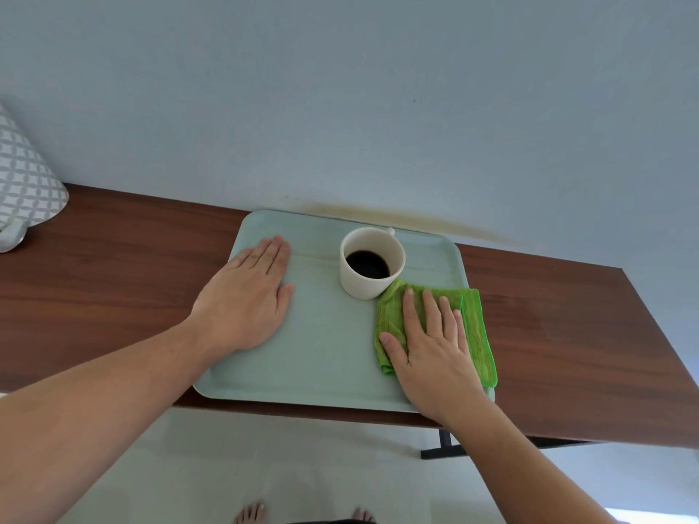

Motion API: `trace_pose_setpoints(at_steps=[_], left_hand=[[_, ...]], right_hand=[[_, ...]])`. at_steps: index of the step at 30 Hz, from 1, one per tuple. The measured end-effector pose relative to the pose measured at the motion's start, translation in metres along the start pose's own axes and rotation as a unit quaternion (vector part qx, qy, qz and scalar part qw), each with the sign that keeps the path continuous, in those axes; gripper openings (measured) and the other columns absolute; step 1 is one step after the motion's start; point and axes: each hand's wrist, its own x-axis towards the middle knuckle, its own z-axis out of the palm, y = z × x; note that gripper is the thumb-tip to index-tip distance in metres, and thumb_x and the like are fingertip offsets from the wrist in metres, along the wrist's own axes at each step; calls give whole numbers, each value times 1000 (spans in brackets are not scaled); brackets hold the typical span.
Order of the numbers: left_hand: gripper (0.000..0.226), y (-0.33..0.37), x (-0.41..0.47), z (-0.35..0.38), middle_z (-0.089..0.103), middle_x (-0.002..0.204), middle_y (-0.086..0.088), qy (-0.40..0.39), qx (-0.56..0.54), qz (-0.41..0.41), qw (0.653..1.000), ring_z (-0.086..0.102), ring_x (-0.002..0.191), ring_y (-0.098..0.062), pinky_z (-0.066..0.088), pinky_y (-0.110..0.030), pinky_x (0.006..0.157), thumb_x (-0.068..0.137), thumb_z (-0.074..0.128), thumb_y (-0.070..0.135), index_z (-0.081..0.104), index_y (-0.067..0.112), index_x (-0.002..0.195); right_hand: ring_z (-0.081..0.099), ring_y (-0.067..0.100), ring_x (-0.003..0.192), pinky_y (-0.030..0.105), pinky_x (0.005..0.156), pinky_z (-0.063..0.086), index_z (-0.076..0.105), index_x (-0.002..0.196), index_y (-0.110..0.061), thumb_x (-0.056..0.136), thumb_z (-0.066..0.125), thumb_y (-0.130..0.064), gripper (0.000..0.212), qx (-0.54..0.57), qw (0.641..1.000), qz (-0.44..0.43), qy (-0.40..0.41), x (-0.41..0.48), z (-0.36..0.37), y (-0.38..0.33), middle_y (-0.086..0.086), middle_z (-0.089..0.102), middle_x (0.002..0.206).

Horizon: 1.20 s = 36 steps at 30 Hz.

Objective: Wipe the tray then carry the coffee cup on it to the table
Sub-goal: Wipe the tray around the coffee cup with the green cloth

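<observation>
A pale green tray (325,357) lies on a dark wooden shelf (113,266) against the wall. A white cup (372,262) with black coffee in it stands on the tray's far middle, its handle pointing away. My left hand (249,296) lies flat, palm down, on the tray's left part with fingers together. My right hand (431,346) presses flat on a folded green cloth (476,327) at the tray's right edge, just in front of the cup. The cloth's far corner touches the cup's base.
A patterned grey lampshade (26,183) with a pale base stands at the shelf's far left. A yellowish stain (397,215) marks the wall behind the tray. A black bracket (444,446) shows under the shelf. Bare toes (251,512) stand on the light floor below.
</observation>
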Motion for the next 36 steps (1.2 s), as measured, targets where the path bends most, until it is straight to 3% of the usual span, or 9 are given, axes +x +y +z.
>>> trace_pose_setpoints(at_steps=[7, 15, 21, 29, 36], left_hand=[[72, 0, 0, 0, 7, 165, -11, 1, 6, -2, 1000, 4, 152, -18, 10, -38, 123, 96, 5, 46, 4, 6, 156], [72, -6, -2, 0, 9, 165, -9, 7, 2, 7, 1000, 6, 151, -16, 9, -36, 123, 96, 6, 47, 7, 8, 156], [73, -1, 0, 1, 8, 165, -10, 5, 2, -2, 1000, 5, 152, -17, 10, -37, 123, 96, 6, 49, 5, 7, 156], [73, -1, 1, 2, 16, 164, -11, 16, 5, -9, 1000, 12, 151, -19, 11, -37, 122, 96, 9, 48, 12, 6, 156], [74, 1, 1, 1, 15, 164, -12, 18, 5, -7, 1000, 12, 151, -19, 9, -36, 123, 95, 8, 48, 11, 5, 155]], right_hand=[[-12, 22, 154, 41, 125, -5, -12, 158, -18, 98, 15, -64, 80, 6, 1000, -6, -14, 32, -10, 9, 8, -13, 168], [-23, 15, 150, 34, 121, -13, -20, 156, -23, 89, -2, -70, 84, -22, 997, -55, -46, -6, 0, 17, 0, -24, 164], [-9, 20, 154, 38, 125, -5, -9, 159, -17, 99, 14, -60, 77, 0, 1000, 2, -8, 55, -10, 17, 5, -9, 168], [-3, 18, 155, 37, 125, -5, -3, 160, -17, 101, 12, -55, 71, -19, 1000, 9, 14, 50, -11, 27, 3, -3, 169], [-23, 15, 151, 38, 125, -8, -19, 156, -23, 81, 2, -85, 100, 9, 999, -33, -20, -14, 2, 10, -4, -26, 162]])
